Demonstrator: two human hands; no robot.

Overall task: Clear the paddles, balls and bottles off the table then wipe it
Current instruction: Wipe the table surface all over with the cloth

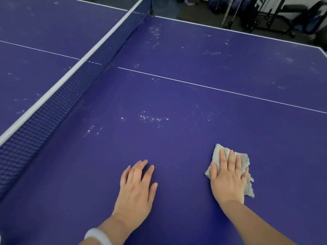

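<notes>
Wiping step now: no paddles, balls or bottles anywhere in shot, so clearing looks done. R hand (228,177) lies flat on a grey cloth (244,159), fingers (231,160) straight and spread, pressing it onto the purple surface (177,138), not curled round it. L hand (136,186) is palm-down on the bare surface, fingers straight, holding nothing, prob. bracing. Ahead of both sets of fingertips sit white specks (152,118), w/ more farther out past the centre line (212,87); the net (53,110) runs off beyond the L fingers. Next move, I'd say: push the cloth forward and leftward thru those specks, keeping pressure even so the rag doesn't bunch under the palm. Containers: none in view.
</notes>
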